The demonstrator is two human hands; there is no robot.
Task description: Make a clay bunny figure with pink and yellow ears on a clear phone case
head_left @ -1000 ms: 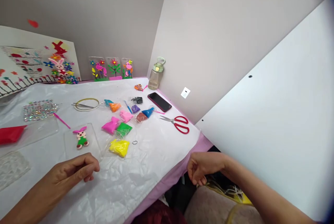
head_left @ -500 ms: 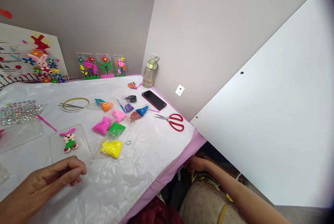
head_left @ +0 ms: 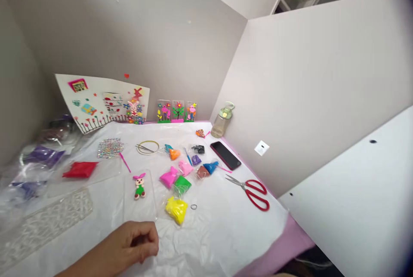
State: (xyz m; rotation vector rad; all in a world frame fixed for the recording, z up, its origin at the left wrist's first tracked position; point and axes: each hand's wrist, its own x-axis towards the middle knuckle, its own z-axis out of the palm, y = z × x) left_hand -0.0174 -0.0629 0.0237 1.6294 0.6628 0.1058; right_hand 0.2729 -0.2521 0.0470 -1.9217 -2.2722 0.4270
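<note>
My left hand [head_left: 134, 242] rests on the white plastic sheet [head_left: 226, 234] near the table's front edge, its fingers curled in loosely; whether anything is in them I cannot make out. Just beyond it lies a clear phone case [head_left: 139, 195] with a small clay bunny [head_left: 139, 185] on it. To the right of the case lie small bags of coloured clay: yellow [head_left: 176, 209], green [head_left: 182, 183], pink [head_left: 169, 178] and several more. My right hand is out of view.
Red scissors [head_left: 254, 192] and a dark phone [head_left: 225, 155] lie near the right wall, a bottle [head_left: 222, 122] in the corner. A red clay bag [head_left: 80, 169], a gem sticker sheet [head_left: 110, 148] and a textured clear mat [head_left: 45, 221] lie at left. Decorated cases [head_left: 177, 111] lean at the back.
The view has swung up and left. My right hand dropped below the table edge and left the view. My left hand stays curled on the sheet.
</note>
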